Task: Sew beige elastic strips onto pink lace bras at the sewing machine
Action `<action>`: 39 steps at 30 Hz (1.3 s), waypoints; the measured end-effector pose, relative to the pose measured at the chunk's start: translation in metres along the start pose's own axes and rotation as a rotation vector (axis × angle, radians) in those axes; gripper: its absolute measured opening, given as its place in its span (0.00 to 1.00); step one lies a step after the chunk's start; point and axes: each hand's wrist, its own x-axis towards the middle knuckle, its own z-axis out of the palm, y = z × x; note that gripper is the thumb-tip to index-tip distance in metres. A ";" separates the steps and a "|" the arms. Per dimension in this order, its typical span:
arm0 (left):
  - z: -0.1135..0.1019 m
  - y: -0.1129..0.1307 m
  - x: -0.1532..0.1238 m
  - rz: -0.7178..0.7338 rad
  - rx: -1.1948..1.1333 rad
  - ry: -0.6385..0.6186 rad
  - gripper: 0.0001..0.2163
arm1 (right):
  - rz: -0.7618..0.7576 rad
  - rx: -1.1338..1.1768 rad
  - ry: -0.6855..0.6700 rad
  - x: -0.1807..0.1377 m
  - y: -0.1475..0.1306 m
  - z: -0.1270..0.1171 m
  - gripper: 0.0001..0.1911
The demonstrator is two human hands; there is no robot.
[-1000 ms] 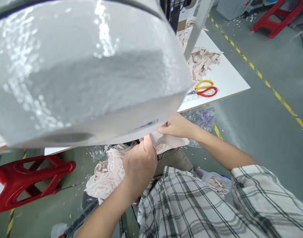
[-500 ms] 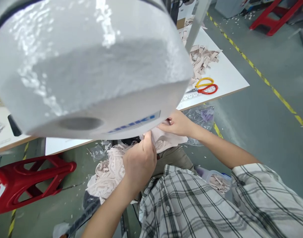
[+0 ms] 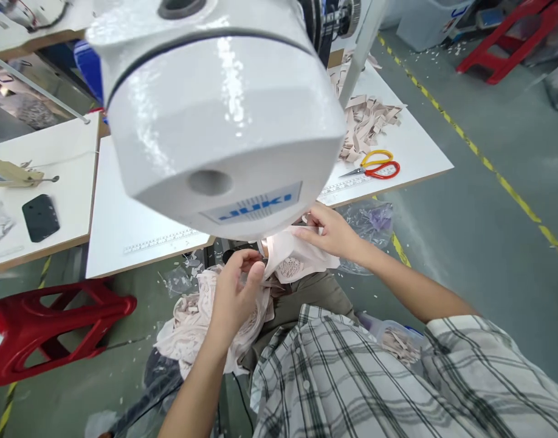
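A white sewing machine head fills the upper middle of the view and hides the needle area. Just below it a pale pink lace fabric piece is lit from above. My left hand pinches the left edge of this piece with fingers closed. My right hand grips its right edge near the machine. More pale lace fabric hangs in a heap over my lap, under my left forearm.
A white table carries a pile of pink strips and red and yellow scissors. A second table at left holds a black phone. Red stool at lower left; another at top right. Plastic bag under the table edge.
The view has pulled back, so the machine head looks smaller and the tables at left show. My left hand has turned and its fingers now pinch the fabric edge lower down.
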 end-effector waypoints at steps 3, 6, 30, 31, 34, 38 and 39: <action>-0.011 -0.006 0.012 -0.009 -0.059 -0.233 0.29 | 0.041 -0.036 -0.094 -0.018 -0.011 -0.003 0.12; -0.011 -0.009 0.014 0.033 -0.199 -0.486 0.29 | 0.094 0.074 -0.205 -0.043 -0.037 0.002 0.15; 0.036 -0.094 -0.041 -0.267 -0.292 0.012 0.17 | 0.057 0.172 0.079 -0.069 -0.005 0.176 0.05; 0.041 -0.093 -0.040 -0.264 -0.315 0.027 0.17 | -0.011 0.092 0.053 -0.072 -0.001 0.173 0.06; 0.042 -0.086 -0.039 -0.256 -0.321 0.105 0.15 | -0.089 0.034 0.029 -0.077 0.003 0.158 0.06; 0.030 -0.067 -0.042 -0.210 -0.301 0.078 0.13 | -0.042 -0.007 0.034 -0.072 -0.003 0.134 0.14; 0.027 -0.062 -0.042 -0.194 -0.305 0.058 0.14 | -0.029 -0.034 0.022 -0.069 -0.005 0.130 0.16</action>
